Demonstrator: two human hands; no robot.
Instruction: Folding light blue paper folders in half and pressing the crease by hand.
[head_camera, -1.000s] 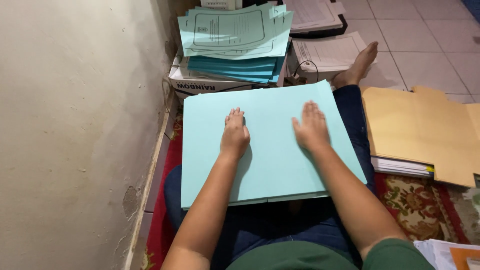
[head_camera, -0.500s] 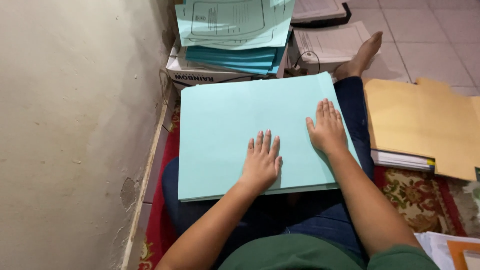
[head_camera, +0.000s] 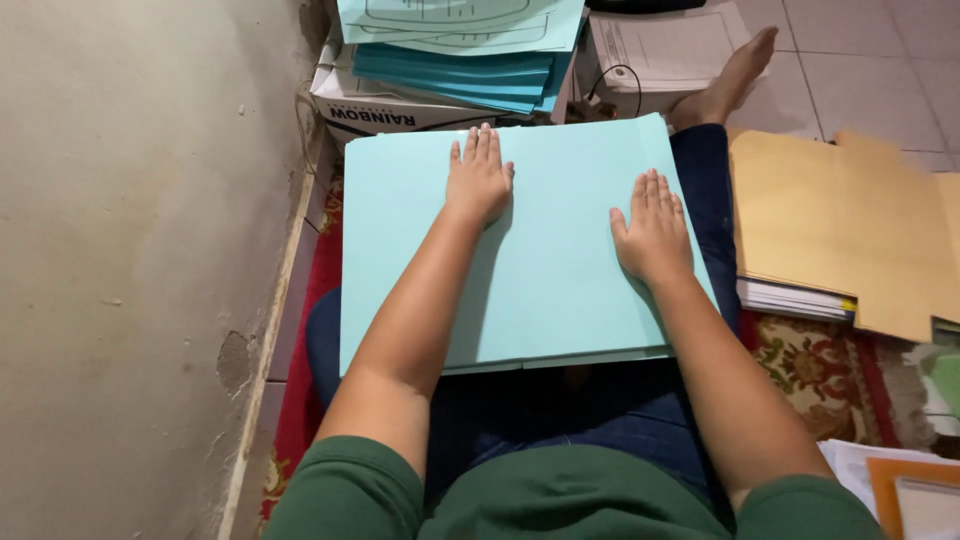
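Observation:
A large light-blue paper folder (head_camera: 560, 280) lies flat across my lap, over dark blue trousers. My left hand (head_camera: 480, 175) rests palm down near the folder's far edge, fingers together and stretched out. My right hand (head_camera: 653, 232) presses flat on the folder's right half, fingers slightly apart. Neither hand grips anything.
A stack of blue folders (head_camera: 460, 60) sits on a cardboard box (head_camera: 380, 105) ahead, with white papers (head_camera: 665, 50) beside it. Tan folders (head_camera: 840, 230) lie on the right over a paper pile. A plastered wall (head_camera: 140, 250) runs along the left. My bare foot (head_camera: 725, 75) reaches onto floor tiles.
My left hand slid from the folder's near middle up to its far edge. My right hand shifted slightly toward me. The view tilted downward.

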